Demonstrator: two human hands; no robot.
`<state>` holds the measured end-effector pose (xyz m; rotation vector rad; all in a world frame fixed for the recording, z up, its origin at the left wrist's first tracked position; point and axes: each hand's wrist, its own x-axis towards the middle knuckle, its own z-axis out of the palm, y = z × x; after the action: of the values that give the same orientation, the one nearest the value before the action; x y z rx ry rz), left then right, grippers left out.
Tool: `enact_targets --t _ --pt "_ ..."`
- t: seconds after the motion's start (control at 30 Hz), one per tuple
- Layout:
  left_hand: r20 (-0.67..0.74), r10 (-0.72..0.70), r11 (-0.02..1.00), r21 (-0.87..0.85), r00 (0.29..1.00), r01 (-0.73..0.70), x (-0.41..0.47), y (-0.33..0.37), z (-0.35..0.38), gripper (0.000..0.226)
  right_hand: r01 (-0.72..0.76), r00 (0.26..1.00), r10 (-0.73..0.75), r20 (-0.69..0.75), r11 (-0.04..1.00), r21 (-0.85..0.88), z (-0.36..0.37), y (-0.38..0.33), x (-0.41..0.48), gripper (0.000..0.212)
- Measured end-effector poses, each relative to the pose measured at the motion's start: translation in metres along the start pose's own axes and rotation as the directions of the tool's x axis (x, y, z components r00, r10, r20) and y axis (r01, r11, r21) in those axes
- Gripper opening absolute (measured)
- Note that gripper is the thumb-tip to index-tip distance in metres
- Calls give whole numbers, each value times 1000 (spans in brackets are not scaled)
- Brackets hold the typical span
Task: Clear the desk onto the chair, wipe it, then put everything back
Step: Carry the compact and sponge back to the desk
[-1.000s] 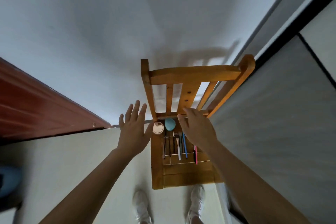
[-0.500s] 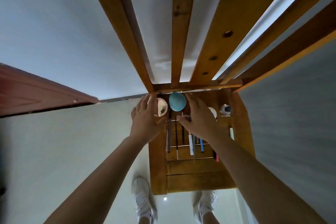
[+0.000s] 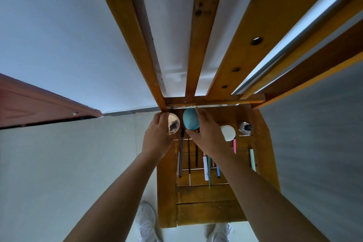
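- The left hand [image 3: 157, 137] curls its grip around the left rim of a small round mirror [image 3: 173, 126], fingers bent against its edge at the back left of the chair [image 3: 206, 200] seat.
- The right hand [image 3: 208, 135] pinches a teal egg-shaped sponge [image 3: 190, 118], thumb below and fingers along its right side.
- Just right of that hand lie a white round puff [image 3: 227, 132] and a small bottle [image 3: 245, 127].
- Pens and brushes [image 3: 205, 167] lie in a row across the seat slats, partly under the right forearm.
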<state>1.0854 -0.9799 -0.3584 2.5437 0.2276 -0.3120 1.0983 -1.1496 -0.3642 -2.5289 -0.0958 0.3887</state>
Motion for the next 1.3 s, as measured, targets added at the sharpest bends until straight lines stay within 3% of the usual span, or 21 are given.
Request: enact_targets --t 0.3,0.47,0.6,0.7,0.8,0.9,1.0,1.13,1.3 --pt "-147 -29 990 -142 989 8 -47 15 -64 84 69 991 -59 -120 994 88 -60 -26 -49 84" --pt "-283 -1 991 -129 959 -37 -99 44 -180 84 154 979 -120 -163 965 212 -140 -96 -85 82" --pt "-433 -44 986 -165 900 -31 -167 73 -297 81 345 935 -303 -184 894 285 -208 -189 -116 85" --pt "-602 -117 983 -181 790 7 -239 82 -380 77 532 847 -497 -191 781 328 -248 -276 -140 87" --pt "-735 -273 959 -258 621 116 -324 78 -450 68 660 740 -647 -182 650 376 -279 -367 -176 88" --pt "-806 -407 914 -357 430 195 -412 65 -503 62 781 584 -786 -205 474 407 -291 -450 -220 84" --pt "-857 -426 903 -384 291 191 -501 43 -536 60 852 444 -865 -236 326 409 -279 -524 -276 80" --pt "-885 -435 890 -395 166 227 -618 -4 -556 64 883 303 -926 -223 185 431 -232 -609 -361 79" --pt "-894 -447 846 -413 26 336 -755 -73 -559 75 849 188 -968 -169 74 522 -141 -687 -475 78"
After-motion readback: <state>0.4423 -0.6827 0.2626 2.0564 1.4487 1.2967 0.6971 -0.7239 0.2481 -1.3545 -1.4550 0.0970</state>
